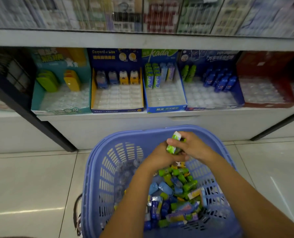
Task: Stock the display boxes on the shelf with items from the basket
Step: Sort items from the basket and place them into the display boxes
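A small green and white pack [174, 143] is held above the blue basket [101, 170], pinched by the right hand [195, 146] with a thumb laid across it. The left hand [160, 158] is tucked close under it, but its grip cannot be told. More little packs [177, 194] are piled in the basket, and half-filled display boxes [166, 109] are lined up on the shelf [98, 117].

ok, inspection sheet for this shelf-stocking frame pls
Surface: white shelf bearing five display boxes; tiled floor below.
Job's things: blue basket on floor, holding mixed small packets; boxes empty in front; red box shows no stock.
Clutter: nothing seen.
Hands: right hand grips green-white packet; left hand beside it, fingers hidden.
Cables: nothing seen.
Surroundings: blurred packaged goods on upper shelf.
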`<move>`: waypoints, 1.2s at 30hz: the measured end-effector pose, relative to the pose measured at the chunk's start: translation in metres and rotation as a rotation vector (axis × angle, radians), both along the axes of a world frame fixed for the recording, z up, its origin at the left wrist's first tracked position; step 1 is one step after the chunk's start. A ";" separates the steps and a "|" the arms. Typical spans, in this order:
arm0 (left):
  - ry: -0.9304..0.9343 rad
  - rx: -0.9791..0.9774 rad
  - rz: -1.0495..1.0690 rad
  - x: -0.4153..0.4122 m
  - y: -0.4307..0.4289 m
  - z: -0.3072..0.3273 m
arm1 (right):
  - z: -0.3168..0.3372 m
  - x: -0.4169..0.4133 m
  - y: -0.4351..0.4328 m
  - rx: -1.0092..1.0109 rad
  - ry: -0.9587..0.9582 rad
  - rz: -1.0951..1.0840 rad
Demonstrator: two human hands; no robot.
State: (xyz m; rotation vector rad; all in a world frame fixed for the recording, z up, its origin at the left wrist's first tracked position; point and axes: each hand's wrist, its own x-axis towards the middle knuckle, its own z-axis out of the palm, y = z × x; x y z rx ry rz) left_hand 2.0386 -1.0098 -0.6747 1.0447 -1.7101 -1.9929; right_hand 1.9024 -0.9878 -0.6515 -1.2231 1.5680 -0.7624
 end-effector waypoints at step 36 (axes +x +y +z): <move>0.474 0.333 0.731 0.057 -0.056 0.087 | 0.111 0.019 -0.134 -0.167 -0.145 -0.324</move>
